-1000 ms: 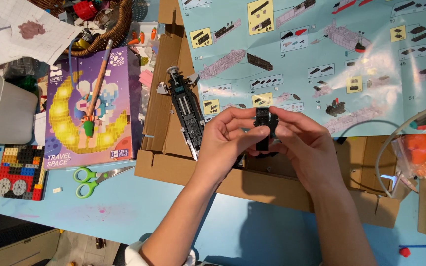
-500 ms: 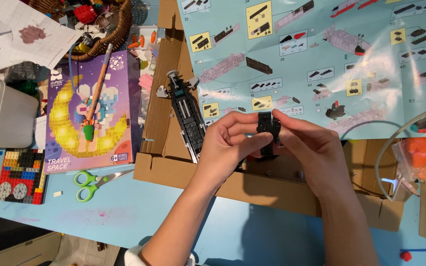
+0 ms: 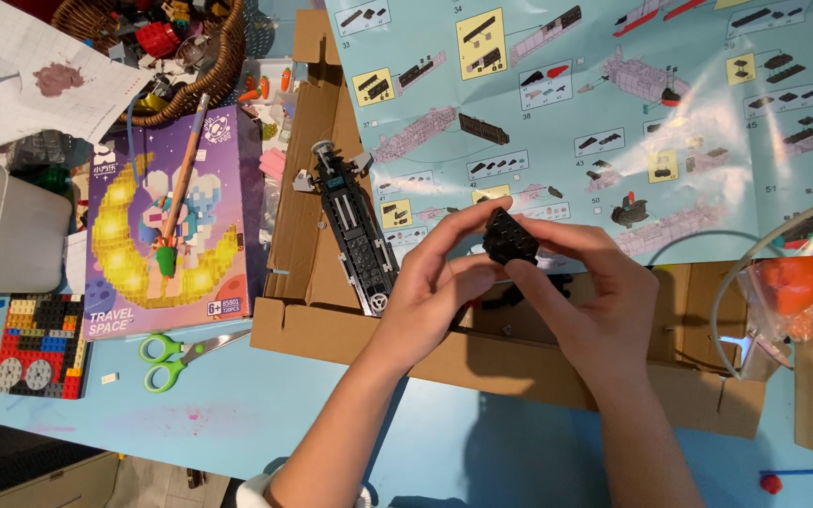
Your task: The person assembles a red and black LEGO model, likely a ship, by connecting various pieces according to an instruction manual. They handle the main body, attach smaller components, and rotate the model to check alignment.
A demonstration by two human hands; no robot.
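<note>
Item: small black brick assembly [image 3: 510, 237], held above the cardboard box [image 3: 482, 362], just below the lower edge of the instruction sheet [image 3: 613, 103].

Left hand [image 3: 430, 296]: fingers closed on the assembly's left side, thumb beneath, index finger reaching over the top.

Right hand [image 3: 595, 301]: fingers closed on its right side, thumb and fingertips pinching the far edge.

Handling note: we judge that the piece is being pressed together or turned for checking. We would keep both thumbs under it as a base, push straight down on the studs rather than at an angle, and hold it over the box so that a dropped part lands inside. We would tilt it toward the sheet to match the printed step before pressing home.

Nearby: long black model [image 3: 355, 226] lying on the box flap, well clear of the hands; green-handled scissors [image 3: 176, 353] on the blue desk [image 3: 237, 423]; purple set box [image 3: 167, 226]; wicker basket [image 3: 195, 56] of loose parts.
</note>
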